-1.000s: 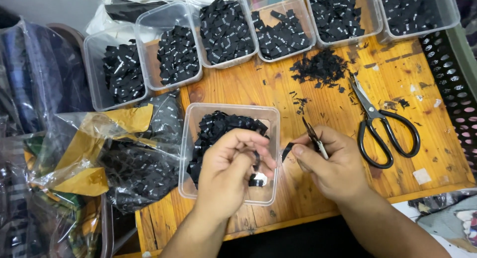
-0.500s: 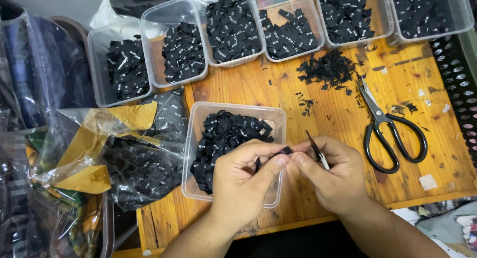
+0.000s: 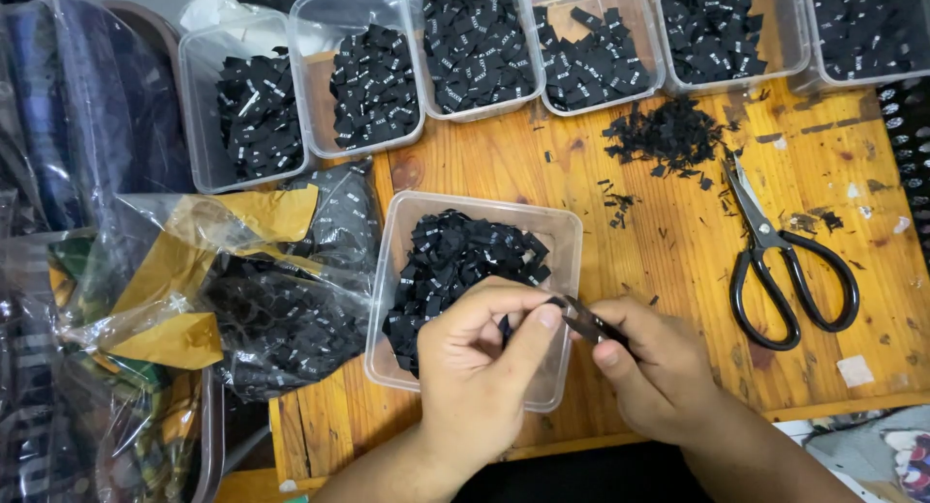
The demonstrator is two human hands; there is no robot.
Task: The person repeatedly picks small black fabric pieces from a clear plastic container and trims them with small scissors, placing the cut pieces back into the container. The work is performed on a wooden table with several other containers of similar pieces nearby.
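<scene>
My left hand (image 3: 481,365) and my right hand (image 3: 657,365) meet over the near right corner of a clear plastic tub (image 3: 562,234) on the wooden table (image 3: 668,242). Between their fingertips they pinch a small black fabric label (image 3: 557,304). My right hand also grips a thin dark metal tool (image 3: 589,323) whose tip reaches the label. The tub holds a heap of black labels (image 3: 455,261) with small white print. My left hand covers part of that heap.
Several clear tubs of black labels (image 3: 475,43) line the table's far edge. A pile of black trimmings (image 3: 668,135) lies beyond black-handled scissors (image 3: 775,261). Crinkled clear bags with black labels and brown paper (image 3: 242,290) crowd the left side.
My hands have come together over the tub's corner. The label, first hidden in my left hand, is now pinched between both hands, with the tool's tip at it.
</scene>
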